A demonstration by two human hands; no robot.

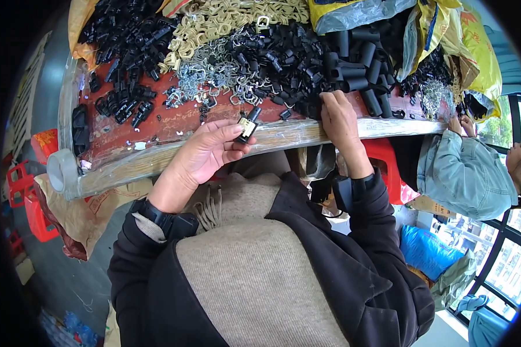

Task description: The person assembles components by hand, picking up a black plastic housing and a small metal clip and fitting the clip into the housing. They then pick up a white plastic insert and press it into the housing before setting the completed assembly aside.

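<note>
My left hand (209,146) is closed on a small black plastic fitting (248,128) with a cream-coloured insert and a narrow stem pointing up. It is held just above the table's front edge. My right hand (340,121) reaches over that edge, fingers bent down together among small black parts (295,63). Its fingertips are partly hidden, so what they grip does not show clearly. Right of it lie several black plastic tubes (353,72). Silvery U-shaped metal clips (197,81) are heaped between the hands, with cream-coloured plastic loops (220,26) behind them.
Black clip-like parts (127,43) are heaped at the far left of the red, wood-edged table (173,124). A tape roll (58,169) hangs at its left corner. Yellow bags (474,52) stand at the right, where a person in a pale blue jacket (469,170) works. Red stools (37,214) stand left.
</note>
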